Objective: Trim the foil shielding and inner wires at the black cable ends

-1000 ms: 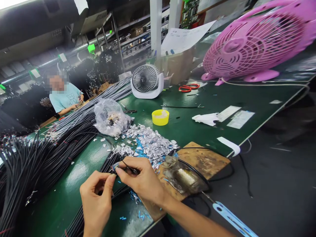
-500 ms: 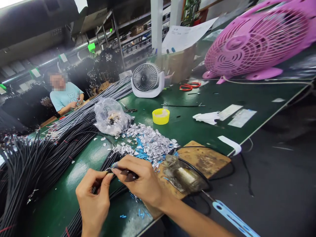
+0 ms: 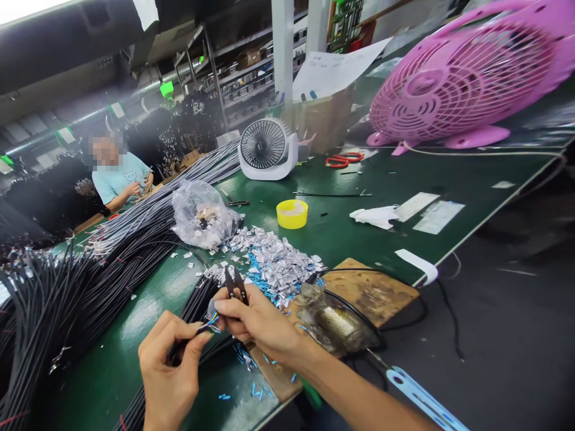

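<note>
My left hand [image 3: 173, 359] is closed in a pinch around a black cable close to its stripped end. Thin coloured wires [image 3: 212, 322], blue, yellow and white among them, fan out from that end between my hands. My right hand [image 3: 256, 323] is wrapped around black snips [image 3: 236, 286], whose two pointed blades stick upward, apart from each other. Its thumb and forefinger are beside the wires; whether they touch them I cannot tell. Behind the hands lies a heap of silver foil scraps [image 3: 287, 263] mixed with blue wire bits.
Black cable bundles [image 3: 90, 311] cover the left side. A wooden board [image 3: 372, 287] carries a taped-up device [image 3: 335, 320] at the table edge. Farther back are a plastic bag [image 3: 202, 215], a yellow tub [image 3: 291, 215], a white fan [image 3: 267, 149], red-handled scissors [image 3: 344, 160] and a pink fan [image 3: 449, 90].
The snips have swung from lying low inside my right hand to pointing upward. The coloured wires now show spread out at the cable end. My left hand keeps its pinch.
</note>
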Tool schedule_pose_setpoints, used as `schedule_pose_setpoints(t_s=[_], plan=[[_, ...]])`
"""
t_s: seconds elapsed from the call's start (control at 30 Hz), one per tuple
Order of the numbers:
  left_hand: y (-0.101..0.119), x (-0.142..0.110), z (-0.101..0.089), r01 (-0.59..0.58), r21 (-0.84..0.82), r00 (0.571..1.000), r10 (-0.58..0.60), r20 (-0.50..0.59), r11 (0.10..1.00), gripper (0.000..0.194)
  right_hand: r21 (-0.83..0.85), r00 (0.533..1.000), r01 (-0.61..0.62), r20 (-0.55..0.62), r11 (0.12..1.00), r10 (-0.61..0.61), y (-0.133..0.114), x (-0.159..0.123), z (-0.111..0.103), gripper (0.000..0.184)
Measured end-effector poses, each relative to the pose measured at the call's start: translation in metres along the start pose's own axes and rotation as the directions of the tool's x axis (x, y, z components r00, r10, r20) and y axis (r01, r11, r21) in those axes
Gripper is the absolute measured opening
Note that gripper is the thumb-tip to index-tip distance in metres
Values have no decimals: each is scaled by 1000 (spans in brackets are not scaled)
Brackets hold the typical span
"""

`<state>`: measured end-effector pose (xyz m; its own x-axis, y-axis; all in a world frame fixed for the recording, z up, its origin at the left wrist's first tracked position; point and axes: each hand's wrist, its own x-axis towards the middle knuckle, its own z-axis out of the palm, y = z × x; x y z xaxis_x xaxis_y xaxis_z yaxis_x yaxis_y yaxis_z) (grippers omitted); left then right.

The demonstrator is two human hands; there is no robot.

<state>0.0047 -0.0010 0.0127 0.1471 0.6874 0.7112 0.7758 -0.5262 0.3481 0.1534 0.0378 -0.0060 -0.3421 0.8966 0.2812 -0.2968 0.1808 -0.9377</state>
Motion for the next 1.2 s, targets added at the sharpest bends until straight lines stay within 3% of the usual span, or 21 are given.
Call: schedule_pose_setpoints(t_s=[0.07, 0.17, 0.3, 0.63, 1.07, 1.2], plan=[[-1, 3, -3, -76, 59, 996, 79, -46, 995, 24, -78, 996, 65, -61, 995, -70, -1, -1, 1, 28], [-2, 6, -9, -134, 158, 983, 151, -102, 978, 22, -271, 951, 248, -116, 930, -288, -1, -4, 2, 23], [0, 3, -11, -60, 247, 989, 92, -120, 967, 22, -422, 900, 371, -55, 828, -431, 2, -6, 3, 21], [5, -4, -5, 42, 220, 988, -8, -153, 975, 30, -458, 920, 357, 23, 814, -391, 1, -6, 1, 39], [8, 4, -6, -146, 324, 973, 196, -126, 935, 26, -449, 944, 289, -12, 846, -329, 3, -6, 1, 41], [8, 4, -8, -117, 351, 989, 143, -49, 929, 21, -480, 941, 270, -53, 835, -335, 5, -5, 1, 40]])
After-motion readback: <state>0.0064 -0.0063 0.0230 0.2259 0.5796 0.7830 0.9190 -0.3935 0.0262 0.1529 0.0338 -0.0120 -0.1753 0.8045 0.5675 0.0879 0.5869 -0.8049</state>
